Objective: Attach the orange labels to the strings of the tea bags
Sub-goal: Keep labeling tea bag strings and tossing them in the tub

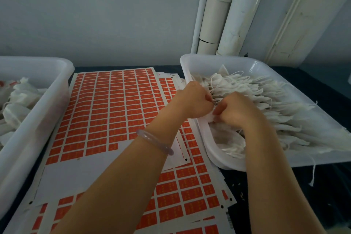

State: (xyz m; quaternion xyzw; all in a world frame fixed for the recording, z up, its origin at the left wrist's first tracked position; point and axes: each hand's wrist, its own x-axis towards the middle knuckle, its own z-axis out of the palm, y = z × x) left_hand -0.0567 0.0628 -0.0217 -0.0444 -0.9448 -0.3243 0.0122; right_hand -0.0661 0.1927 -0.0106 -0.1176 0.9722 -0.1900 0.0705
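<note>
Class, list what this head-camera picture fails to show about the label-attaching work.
Head view throughout.
1. What the left hand pinches: hidden by its own curled fingers.
2. Print on the orange paper labels: too small to read.
3. White plastic tub at left: cut off by the frame edge.
4. White fabric tea bags, strings at the grip: covered by the right hand.

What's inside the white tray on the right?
A dense pile of white tea bags with loose strings, which the left hand and right hand grip at its near edge. The tray floor beneath is covered.

Heap of white tea bags (275,112) in tray (214,59), orange labels (114,104) on sheets (106,165) alongside.
</note>
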